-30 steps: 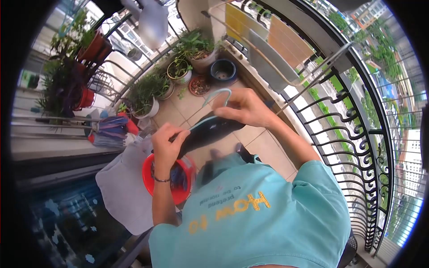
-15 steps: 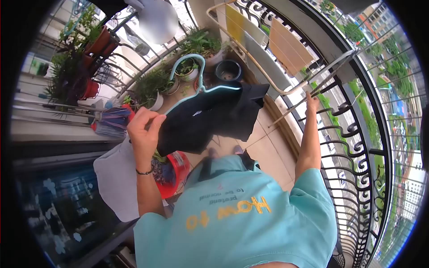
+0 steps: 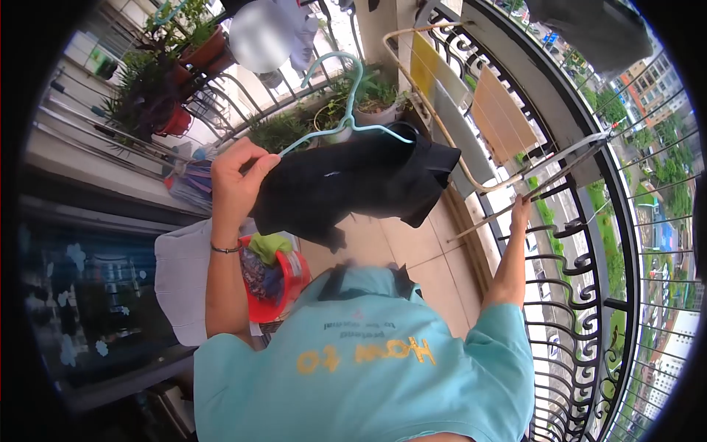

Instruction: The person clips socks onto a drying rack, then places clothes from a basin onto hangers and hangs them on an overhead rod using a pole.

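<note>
My left hand [image 3: 239,179] is closed, pinching one end of a light blue clothes hanger [image 3: 350,121] together with the shoulder of a black garment [image 3: 353,180]. The garment hangs from the hanger in front of my chest, and the hanger's hook points up and away from me. Stretched out to the right, my right hand [image 3: 521,208] is closed around a thin pole [image 3: 482,223] beside the railing. Its fingers are small and partly hidden in this view.
A red basin [image 3: 298,276] of clothes stands by my left side near a grey cloth [image 3: 180,276]. Potted plants [image 3: 375,96] line the far end. A folding rack [image 3: 394,55] with boards leans along the black railing [image 3: 560,295]. A mop [image 3: 191,180] is at left.
The view has shifted, so the balcony's far end appears further right. My left hand has tilted the hanger and garment slightly. The right hand stays at the pole.
</note>
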Demonstrator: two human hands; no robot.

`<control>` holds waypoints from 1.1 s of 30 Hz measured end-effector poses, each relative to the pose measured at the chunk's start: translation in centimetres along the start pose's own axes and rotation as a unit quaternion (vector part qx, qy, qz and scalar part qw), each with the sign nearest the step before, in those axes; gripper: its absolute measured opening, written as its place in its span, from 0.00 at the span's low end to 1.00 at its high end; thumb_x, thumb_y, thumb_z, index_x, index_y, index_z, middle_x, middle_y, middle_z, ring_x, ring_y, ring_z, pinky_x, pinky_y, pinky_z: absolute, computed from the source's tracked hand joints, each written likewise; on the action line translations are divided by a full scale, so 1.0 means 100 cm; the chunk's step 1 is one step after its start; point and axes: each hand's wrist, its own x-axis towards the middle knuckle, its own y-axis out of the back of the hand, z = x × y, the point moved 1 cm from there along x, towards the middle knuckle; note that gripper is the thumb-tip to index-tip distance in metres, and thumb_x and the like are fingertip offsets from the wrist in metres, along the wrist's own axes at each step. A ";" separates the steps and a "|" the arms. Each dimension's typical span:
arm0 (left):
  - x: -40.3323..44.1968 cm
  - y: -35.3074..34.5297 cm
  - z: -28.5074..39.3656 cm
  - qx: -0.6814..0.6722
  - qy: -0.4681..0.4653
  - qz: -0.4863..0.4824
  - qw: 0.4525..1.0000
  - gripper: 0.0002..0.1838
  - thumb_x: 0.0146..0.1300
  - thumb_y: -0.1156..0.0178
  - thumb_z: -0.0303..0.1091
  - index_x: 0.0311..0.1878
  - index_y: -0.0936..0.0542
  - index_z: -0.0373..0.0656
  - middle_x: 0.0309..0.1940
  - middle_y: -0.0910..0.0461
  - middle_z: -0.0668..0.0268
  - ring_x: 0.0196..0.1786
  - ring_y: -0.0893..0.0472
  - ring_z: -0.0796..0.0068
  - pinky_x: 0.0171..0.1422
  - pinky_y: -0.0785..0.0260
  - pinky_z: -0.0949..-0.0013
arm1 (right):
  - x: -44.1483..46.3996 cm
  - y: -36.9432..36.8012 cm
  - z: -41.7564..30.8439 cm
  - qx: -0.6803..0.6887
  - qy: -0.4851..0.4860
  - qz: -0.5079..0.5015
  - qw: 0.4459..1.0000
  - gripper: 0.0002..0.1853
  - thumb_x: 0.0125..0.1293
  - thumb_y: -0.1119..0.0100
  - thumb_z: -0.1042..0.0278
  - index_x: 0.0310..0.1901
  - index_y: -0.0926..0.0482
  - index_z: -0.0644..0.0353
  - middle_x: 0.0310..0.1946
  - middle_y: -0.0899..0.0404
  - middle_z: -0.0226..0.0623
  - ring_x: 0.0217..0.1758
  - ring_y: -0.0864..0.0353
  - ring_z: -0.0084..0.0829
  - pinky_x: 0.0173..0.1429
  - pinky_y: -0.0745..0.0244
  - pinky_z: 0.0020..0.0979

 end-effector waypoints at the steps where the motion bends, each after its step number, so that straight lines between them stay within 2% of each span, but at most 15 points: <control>1: 0.004 0.005 0.000 0.000 -0.004 0.006 1.000 0.08 0.56 0.35 0.25 0.27 0.24 0.34 0.22 0.29 0.69 0.28 0.30 0.79 0.35 0.39 0.76 | -0.014 0.005 -0.009 -0.006 0.031 -0.008 0.999 0.21 0.68 0.52 0.56 0.53 0.27 0.65 0.44 0.21 0.46 0.49 0.23 0.39 0.55 0.33 0.35; 4: 0.010 0.022 -0.002 0.000 -0.009 0.031 0.999 0.07 0.55 0.35 0.25 0.27 0.23 0.34 0.22 0.28 0.68 0.28 0.30 0.79 0.35 0.38 0.75 | -0.095 0.028 -0.065 -0.006 0.119 -0.055 0.991 0.18 0.72 0.54 0.54 0.46 0.27 0.64 0.36 0.24 0.38 0.42 0.26 0.32 0.51 0.32 0.33; 6: 0.016 0.034 -0.003 0.007 -0.009 0.048 0.999 0.06 0.54 0.34 0.24 0.27 0.22 0.33 0.22 0.26 0.66 0.27 0.28 0.78 0.34 0.37 0.74 | -0.135 0.030 -0.073 0.028 0.161 -0.172 0.971 0.17 0.73 0.54 0.55 0.45 0.27 0.63 0.36 0.24 0.36 0.43 0.27 0.30 0.52 0.33 0.32; 7: 0.018 0.038 -0.006 0.001 -0.014 0.062 0.998 0.06 0.54 0.34 0.26 0.27 0.21 0.34 0.22 0.25 0.65 0.26 0.28 0.78 0.34 0.37 0.74 | -0.171 0.030 -0.099 0.112 0.110 -0.229 0.961 0.16 0.73 0.52 0.56 0.44 0.27 0.63 0.36 0.25 0.33 0.43 0.28 0.26 0.53 0.33 0.30; 8: 0.022 0.042 -0.008 0.003 -0.014 0.064 0.998 0.06 0.54 0.34 0.26 0.27 0.21 0.34 0.21 0.25 0.66 0.26 0.28 0.78 0.34 0.37 0.74 | -0.210 0.037 -0.135 0.079 0.090 -0.266 0.957 0.14 0.72 0.49 0.59 0.42 0.26 0.64 0.35 0.25 0.29 0.43 0.29 0.24 0.53 0.33 0.29; 9: 0.026 0.046 -0.009 0.005 -0.014 0.067 0.998 0.07 0.54 0.34 0.27 0.27 0.21 0.34 0.21 0.25 0.66 0.26 0.28 0.78 0.34 0.37 0.74 | -0.229 0.032 -0.131 0.049 0.114 -0.308 0.943 0.13 0.71 0.48 0.61 0.42 0.26 0.64 0.34 0.26 0.28 0.43 0.30 0.23 0.52 0.33 0.28; 10: 0.031 0.050 -0.011 0.006 -0.015 0.068 0.998 0.07 0.55 0.34 0.27 0.27 0.21 0.34 0.21 0.25 0.66 0.26 0.28 0.78 0.33 0.37 0.75 | -0.246 0.030 -0.134 0.000 0.221 -0.368 0.903 0.10 0.69 0.46 0.66 0.44 0.25 0.64 0.36 0.22 0.35 0.39 0.25 0.23 0.46 0.28 0.30; 14: 0.050 0.056 -0.021 -0.035 -0.039 0.078 0.996 0.08 0.54 0.34 0.29 0.27 0.21 0.34 0.20 0.25 0.66 0.25 0.28 0.79 0.33 0.37 0.74 | -0.323 0.015 -0.181 0.099 0.128 -0.515 0.842 0.11 0.70 0.48 0.62 0.41 0.27 0.63 0.32 0.25 0.34 0.34 0.22 0.25 0.44 0.24 0.30; 17: 0.058 0.061 -0.023 -0.045 -0.043 0.095 0.994 0.09 0.54 0.33 0.30 0.27 0.21 0.35 0.21 0.23 0.65 0.25 0.27 0.78 0.33 0.36 0.73 | -0.339 0.010 -0.199 0.103 0.117 -0.539 0.828 0.16 0.71 0.51 0.54 0.41 0.30 0.63 0.26 0.30 0.31 0.31 0.21 0.26 0.42 0.20 0.31; 20: 0.065 0.065 -0.032 -0.063 -0.056 0.107 0.991 0.10 0.53 0.32 0.33 0.26 0.20 0.36 0.20 0.22 0.64 0.25 0.25 0.76 0.33 0.35 0.72 | -0.336 0.008 -0.212 0.124 0.116 -0.523 0.835 0.19 0.70 0.51 0.51 0.41 0.31 0.62 0.27 0.29 0.32 0.30 0.21 0.26 0.42 0.20 0.31; 23: 0.073 0.075 -0.038 -0.076 -0.040 0.112 0.990 0.12 0.53 0.31 0.35 0.25 0.20 0.36 0.18 0.23 0.63 0.24 0.26 0.76 0.32 0.34 0.71 | -0.331 0.005 -0.211 0.119 0.113 -0.512 0.843 0.18 0.69 0.51 0.51 0.40 0.31 0.62 0.27 0.29 0.31 0.29 0.22 0.25 0.38 0.21 0.30; 26: 0.081 0.089 -0.039 -0.079 -0.036 0.109 0.990 0.08 0.54 0.33 0.29 0.25 0.20 0.35 0.19 0.24 0.70 0.26 0.28 0.83 0.34 0.36 0.75 | -0.336 0.001 -0.209 0.139 0.125 -0.505 0.843 0.16 0.69 0.52 0.53 0.39 0.30 0.61 0.27 0.29 0.31 0.29 0.22 0.25 0.36 0.23 0.29; 27: 0.085 0.091 -0.044 -0.082 -0.060 0.122 0.987 0.11 0.52 0.31 0.34 0.25 0.20 0.36 0.18 0.22 0.62 0.23 0.26 0.76 0.31 0.34 0.71 | -0.339 0.000 -0.216 0.128 0.122 -0.495 0.851 0.16 0.69 0.52 0.53 0.38 0.30 0.61 0.26 0.29 0.32 0.29 0.22 0.26 0.36 0.24 0.29; 31: 0.091 0.101 -0.041 -0.093 -0.089 0.128 0.983 0.11 0.51 0.31 0.35 0.26 0.19 0.37 0.21 0.21 0.58 0.24 0.22 0.70 0.32 0.33 0.68 | -0.342 -0.019 -0.240 0.184 0.106 -0.444 0.871 0.16 0.69 0.51 0.54 0.37 0.30 0.61 0.24 0.26 0.35 0.28 0.22 0.27 0.35 0.25 0.28; 33: 0.097 0.105 -0.037 -0.096 -0.079 0.128 0.984 0.11 0.51 0.30 0.36 0.26 0.19 0.37 0.21 0.21 0.58 0.25 0.23 0.68 0.32 0.33 0.68 | -0.332 -0.029 -0.247 0.180 0.148 -0.430 0.872 0.18 0.69 0.51 0.51 0.37 0.30 0.62 0.23 0.26 0.35 0.29 0.21 0.27 0.35 0.26 0.28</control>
